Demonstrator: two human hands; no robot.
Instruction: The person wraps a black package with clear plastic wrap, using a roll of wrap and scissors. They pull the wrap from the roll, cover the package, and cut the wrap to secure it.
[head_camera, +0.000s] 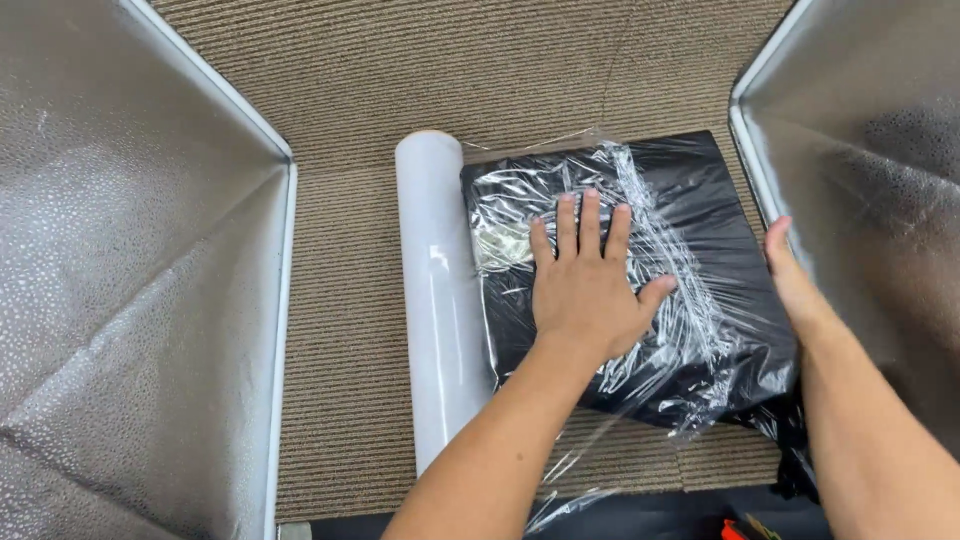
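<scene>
Left hand (588, 290) lies flat, fingers spread, on the wrapped black parcel (690, 190); right hand (793, 275) open at its 3 o'clock edge; film roll (437, 300) at 9

Two hands are seen: a left hand (585, 285) and a right hand (795, 280). One black bundle (690, 190) under clear film is counted, and one white roll of film (438, 300). Two silver padded panels are seen, one left (120, 280), one right (870, 150).
</scene>
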